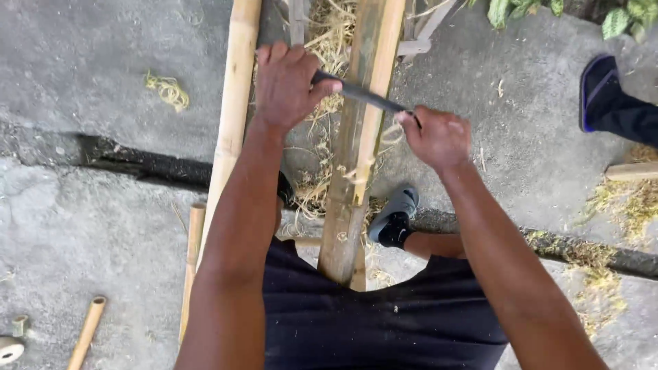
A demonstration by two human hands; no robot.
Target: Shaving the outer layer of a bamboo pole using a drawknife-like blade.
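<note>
A long bamboo pole [362, 116] runs away from me between my legs, part green skin, part scraped pale. A dark metal blade [363, 96] lies across it. My left hand [286, 82] grips the blade's left end. My right hand [437, 137] grips its right end. Both fists are closed on the blade, one on each side of the pole. Pale curled shavings [327, 41] hang around the pole and lie under it.
Another bamboo pole [233, 103] lies parallel on the left, with shorter pieces [86, 331] at lower left. My shoe [394, 218] rests on grey concrete. Another person's dark shoe and trouser leg [606, 99] stand at the upper right. A dark crack [137, 163] crosses the ground.
</note>
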